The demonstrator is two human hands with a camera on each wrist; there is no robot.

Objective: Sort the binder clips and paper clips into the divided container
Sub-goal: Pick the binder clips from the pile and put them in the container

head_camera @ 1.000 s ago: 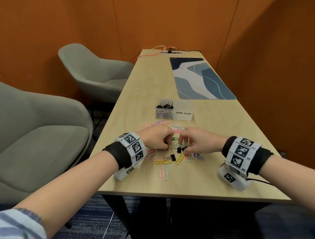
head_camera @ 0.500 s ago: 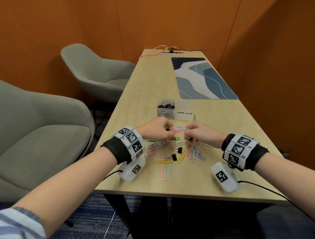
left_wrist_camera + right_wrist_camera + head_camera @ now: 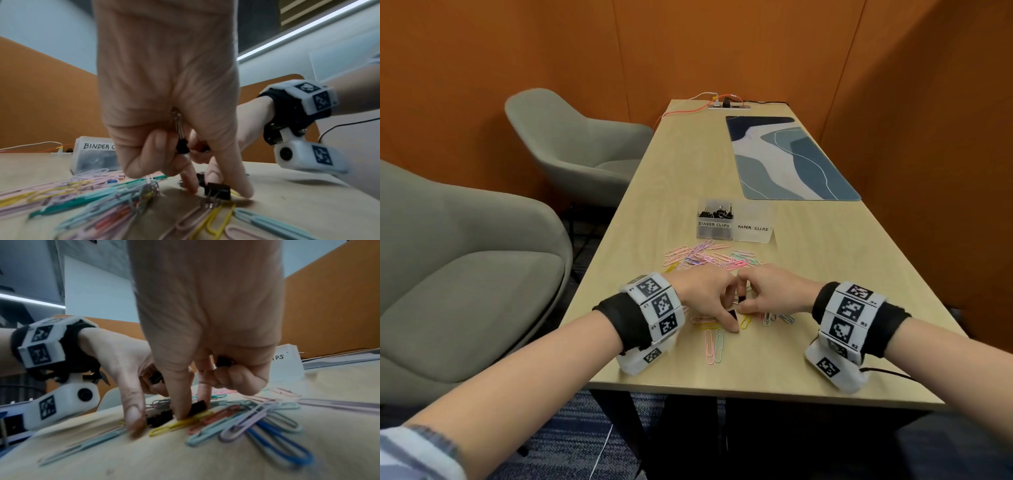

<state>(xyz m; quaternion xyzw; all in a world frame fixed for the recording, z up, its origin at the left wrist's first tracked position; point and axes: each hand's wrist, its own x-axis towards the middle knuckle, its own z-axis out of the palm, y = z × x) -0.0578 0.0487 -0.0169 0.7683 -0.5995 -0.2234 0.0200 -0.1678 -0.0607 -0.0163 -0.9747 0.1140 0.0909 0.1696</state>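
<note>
Both hands were down in the near pile, picking out the last black binder clips first. Left hand (image 3: 170,104) already kept one binder clip (image 3: 182,146) tucked under its curled fingers, likely to batch drops, while thumb and forefinger closed on another binder clip (image 3: 218,190) lying on the surface (image 3: 825,274). Right hand (image 3: 207,340) also had something dark curled in its fingers, and its fingertips pressed on a third binder clip (image 3: 198,407) atop the paper clips (image 3: 257,417). Divided container (image 3: 734,222) sat further away, centre; left "BINDER CLIPS" bay was part filled, right "PAPER CLIPS" bay looked empty. Coloured paper clips were spread between container and hands.
</note>
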